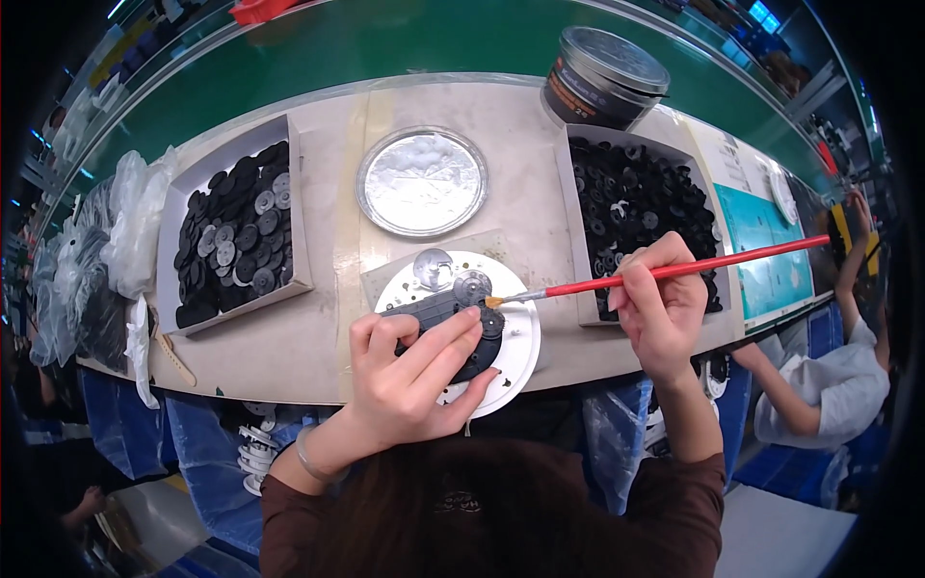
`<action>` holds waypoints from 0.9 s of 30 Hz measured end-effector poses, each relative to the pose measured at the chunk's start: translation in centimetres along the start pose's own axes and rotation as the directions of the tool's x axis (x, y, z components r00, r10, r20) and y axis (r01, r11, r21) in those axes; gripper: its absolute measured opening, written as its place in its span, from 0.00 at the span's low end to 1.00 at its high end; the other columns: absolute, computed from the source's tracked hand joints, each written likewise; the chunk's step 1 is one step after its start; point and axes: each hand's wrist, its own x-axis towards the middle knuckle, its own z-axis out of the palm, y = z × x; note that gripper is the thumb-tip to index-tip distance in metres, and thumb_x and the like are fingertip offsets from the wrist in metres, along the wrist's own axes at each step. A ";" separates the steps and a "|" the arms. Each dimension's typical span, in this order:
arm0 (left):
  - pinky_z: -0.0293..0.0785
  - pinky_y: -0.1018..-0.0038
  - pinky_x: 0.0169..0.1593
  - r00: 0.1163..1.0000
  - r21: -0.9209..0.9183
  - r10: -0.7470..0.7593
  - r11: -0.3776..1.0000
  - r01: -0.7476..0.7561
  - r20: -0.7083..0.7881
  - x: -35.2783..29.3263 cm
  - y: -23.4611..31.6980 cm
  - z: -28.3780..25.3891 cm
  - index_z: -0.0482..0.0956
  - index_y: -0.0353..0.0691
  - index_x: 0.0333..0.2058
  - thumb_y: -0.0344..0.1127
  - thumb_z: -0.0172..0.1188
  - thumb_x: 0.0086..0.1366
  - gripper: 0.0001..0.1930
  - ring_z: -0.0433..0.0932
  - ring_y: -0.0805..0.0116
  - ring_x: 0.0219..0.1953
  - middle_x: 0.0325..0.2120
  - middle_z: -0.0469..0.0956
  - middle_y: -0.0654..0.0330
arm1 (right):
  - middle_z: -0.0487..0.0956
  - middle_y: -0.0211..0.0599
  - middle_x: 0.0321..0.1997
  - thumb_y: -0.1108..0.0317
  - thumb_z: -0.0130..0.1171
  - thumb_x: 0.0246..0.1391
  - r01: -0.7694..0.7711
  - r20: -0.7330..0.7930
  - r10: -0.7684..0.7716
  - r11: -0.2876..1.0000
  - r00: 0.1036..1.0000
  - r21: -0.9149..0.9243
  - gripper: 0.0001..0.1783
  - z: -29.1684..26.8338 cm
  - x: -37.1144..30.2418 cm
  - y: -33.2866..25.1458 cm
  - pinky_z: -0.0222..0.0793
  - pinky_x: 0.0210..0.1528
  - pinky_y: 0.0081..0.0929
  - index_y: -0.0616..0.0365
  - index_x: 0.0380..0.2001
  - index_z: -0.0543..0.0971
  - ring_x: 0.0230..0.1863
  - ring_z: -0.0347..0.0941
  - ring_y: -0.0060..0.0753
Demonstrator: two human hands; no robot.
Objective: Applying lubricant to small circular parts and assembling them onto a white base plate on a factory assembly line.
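My left hand (409, 385) grips a black plastic gear housing (434, 310), its fingers laid across the top and the thumb at the near side. Dark round gears (471, 286) sit on the housing's far right part. Underneath lies a white round plate (525, 352) with small dark specks on it. A grey disc (434, 269) rests just beyond the housing. My right hand (663, 313) pinches a slim paintbrush (732, 258) by its red handle. The brush's tan bristles meet the gears close to my left fingertips; whether they press on them I cannot tell.
A shallow round tin (422, 183) of whitish paste stands beyond the plate. Cardboard boxes of black discs (301, 217) and small black parts (570, 188) flank it. A dark can (605, 79) is far right. Plastic bags (135, 226) lie left. Another person (819, 385) sits at right.
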 end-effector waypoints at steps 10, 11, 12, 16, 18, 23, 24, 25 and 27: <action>0.55 0.73 0.37 1.000 -0.016 0.007 1.000 -0.007 -0.009 -0.1 0.1 -0.1 0.78 0.41 0.30 0.39 0.65 0.38 0.17 0.62 0.70 0.27 0.35 0.77 0.68 | 0.70 0.30 0.22 0.72 0.49 0.54 0.171 0.020 -0.170 0.965 0.985 -0.198 0.04 -0.1 4.1 -1.1 0.50 0.12 0.07 0.61 0.29 0.68 0.15 0.58 0.09; 0.55 0.73 0.37 1.000 -0.005 0.007 1.000 -0.008 -0.017 -0.2 0.1 0.0 0.78 0.41 0.30 0.39 0.65 0.38 0.17 0.62 0.70 0.27 0.35 0.77 0.68 | 0.71 0.29 0.22 0.72 0.50 0.54 0.144 0.055 -0.134 0.956 0.989 -0.255 0.04 0.6 5.0 -0.8 0.52 0.12 0.07 0.61 0.29 0.69 0.17 0.60 0.09; 0.56 0.72 0.38 0.999 -0.058 -0.007 0.998 0.005 -0.045 -0.4 0.0 0.3 0.77 0.40 0.31 0.40 0.65 0.39 0.17 0.62 0.68 0.29 0.35 0.75 0.66 | 0.71 0.29 0.23 0.71 0.51 0.53 0.119 0.089 -0.096 0.942 0.991 -0.313 0.05 1.0 5.7 -0.3 0.53 0.13 0.07 0.61 0.29 0.70 0.19 0.62 0.10; 0.58 0.69 0.40 0.998 -0.157 -0.053 0.987 0.046 -0.037 -0.8 -0.3 -0.2 0.74 0.40 0.31 0.42 0.65 0.42 0.17 0.64 0.64 0.34 0.35 0.70 0.61 | 0.71 0.25 0.22 0.68 0.53 0.52 0.116 0.144 -0.068 0.926 0.987 -0.359 0.06 1.0 7.1 1.8 0.51 0.15 0.07 0.59 0.30 0.71 0.20 0.61 0.09; 0.58 0.66 0.42 0.996 -0.126 -0.034 0.991 0.045 0.086 -0.3 -0.5 -0.8 0.73 0.40 0.28 0.42 0.64 0.44 0.15 0.64 0.61 0.38 0.32 0.66 0.60 | 0.68 0.22 0.20 0.68 0.52 0.53 -0.006 0.049 0.020 0.963 0.999 -0.269 0.05 0.0 7.0 2.0 0.45 0.13 0.06 0.56 0.30 0.72 0.17 0.57 0.07; 0.57 0.66 0.43 0.995 -0.212 0.003 0.977 0.019 0.102 0.8 -1.1 -3.0 0.72 0.39 0.25 0.43 0.63 0.46 0.15 0.64 0.61 0.38 0.30 0.65 0.59 | 0.64 0.17 0.18 0.65 0.51 0.54 -0.295 -0.163 0.299 0.954 0.940 0.046 0.08 -3.4 6.0 1.7 0.39 0.11 0.07 0.57 0.34 0.74 0.14 0.52 0.05; 0.57 0.67 0.41 0.998 -0.283 0.019 0.959 0.000 0.062 2.1 -1.5 -3.2 0.73 0.39 0.24 0.44 0.63 0.46 0.15 0.64 0.62 0.37 0.28 0.65 0.60 | 0.65 0.18 0.19 0.64 0.49 0.55 -0.249 -0.204 0.247 0.968 0.948 0.015 0.11 -5.7 5.4 2.0 0.40 0.11 0.07 0.60 0.37 0.73 0.14 0.52 0.06; 0.57 0.67 0.41 0.997 -0.294 0.000 0.956 0.023 0.077 3.3 -2.0 -3.7 0.73 0.39 0.24 0.44 0.63 0.46 0.15 0.63 0.62 0.37 0.28 0.65 0.59 | 0.66 0.20 0.20 0.62 0.48 0.56 -0.235 -0.153 0.240 0.971 0.959 0.051 0.13 -7.4 4.8 2.3 0.46 0.13 0.07 0.60 0.39 0.72 0.15 0.55 0.08; 0.57 0.67 0.41 0.995 -0.279 -0.048 0.958 0.070 0.085 5.6 -4.0 -4.0 0.73 0.37 0.23 0.43 0.62 0.46 0.14 0.63 0.60 0.37 0.28 0.66 0.57 | 0.70 0.22 0.23 0.56 0.45 0.57 -0.330 -0.242 0.353 0.935 0.904 0.131 0.17 -8.6 3.9 2.3 0.55 0.20 0.02 0.57 0.42 0.72 0.22 0.64 0.10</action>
